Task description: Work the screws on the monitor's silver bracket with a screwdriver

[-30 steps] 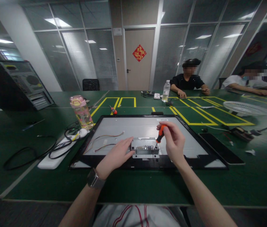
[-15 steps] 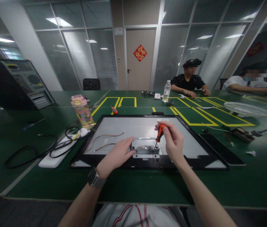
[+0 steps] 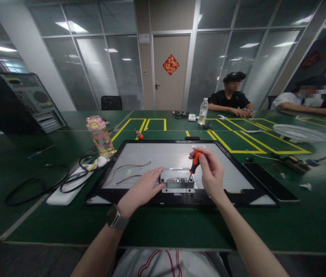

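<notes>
A flat display panel [image 3: 220, 169] with a black frame lies on the green table before me. On its near middle sits a metal bracket [image 3: 177, 175] with a row of connectors along its front side. My left hand [image 3: 144, 188] rests with fingers stretched out against the bracket's left end. My right hand [image 3: 212, 173] grips an orange and black screwdriver [image 3: 195, 163], held tilted. The screwdriver's tip meets the bracket near the right end of the connector row; the exact contact is too small to make out. Thin loose wires [image 3: 131, 165] lie on the panel's left part.
Left of the panel are a white power strip [image 3: 67, 190] with black cables and a pink-lidded bottle [image 3: 101, 136]. A dark phone-like slab [image 3: 269, 182] lies at the right. A computer case [image 3: 21, 102] stands far left. Two people [image 3: 232, 98] sit across the table.
My hands and the screwdriver hold nearly the same position. Across the table, the person in black has brought their hands closer together.
</notes>
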A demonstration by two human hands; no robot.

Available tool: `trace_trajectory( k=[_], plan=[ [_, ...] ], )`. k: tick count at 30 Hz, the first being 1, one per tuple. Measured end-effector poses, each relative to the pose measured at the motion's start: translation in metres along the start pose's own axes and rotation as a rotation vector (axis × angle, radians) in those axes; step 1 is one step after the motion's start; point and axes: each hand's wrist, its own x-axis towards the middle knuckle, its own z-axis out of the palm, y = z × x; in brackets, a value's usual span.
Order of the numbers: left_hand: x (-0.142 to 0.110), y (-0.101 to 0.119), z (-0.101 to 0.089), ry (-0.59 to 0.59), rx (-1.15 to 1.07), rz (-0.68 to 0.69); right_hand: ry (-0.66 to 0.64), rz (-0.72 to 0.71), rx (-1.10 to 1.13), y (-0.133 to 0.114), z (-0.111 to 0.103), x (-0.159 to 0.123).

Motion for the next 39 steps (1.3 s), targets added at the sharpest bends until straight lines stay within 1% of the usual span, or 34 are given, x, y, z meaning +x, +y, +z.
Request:
trace_trajectory(
  k=[6,8,13,16,18,20,24,26,30,36,39],
  plan=[
    [0.0003,0.0006,-0.0005,-0.006,0.009,-0.006,-0.045,-0.069,-0.015,-0.0022,0.0010,0.0029],
    [0.0002,0.0002,-0.0004,0.000,0.004,-0.001,-0.041,-0.051,-0.005,-0.0038,0.0010,0.0038],
    [-0.0003,-0.0001,-0.0011,-0.001,-0.010,0.001,-0.020,0.048,0.037,-0.0017,0.0006,0.0018],
    [-0.0006,0.0015,-0.0025,-0.011,-0.009,-0.009,-0.024,0.060,0.068,0.0014,0.0008,-0.0001],
    [-0.0006,0.0021,-0.0028,-0.011,-0.007,-0.010,-0.033,0.058,0.050,0.0025,0.0013,-0.0006],
    [-0.0006,0.0016,-0.0022,-0.006,-0.006,-0.006,-0.039,0.029,0.004,0.0028,0.0018,-0.0002],
    [-0.0003,-0.0007,0.0002,0.007,-0.004,0.004,-0.020,-0.084,-0.095,0.0036,0.0023,0.0016],
    [-0.0002,-0.0014,0.0008,0.011,-0.002,0.010,-0.012,-0.109,-0.125,0.0039,0.0016,0.0018],
    [0.0000,-0.0013,0.0007,0.010,0.001,0.008,-0.031,-0.116,-0.169,0.0034,-0.0013,0.0002],
    [-0.0002,-0.0004,0.0000,0.002,-0.007,0.006,-0.051,-0.072,-0.090,0.0031,-0.0003,-0.0009],
    [-0.0005,0.0007,-0.0007,0.002,-0.008,-0.001,-0.027,-0.104,-0.145,0.0041,0.0019,0.0000]
  ],
)
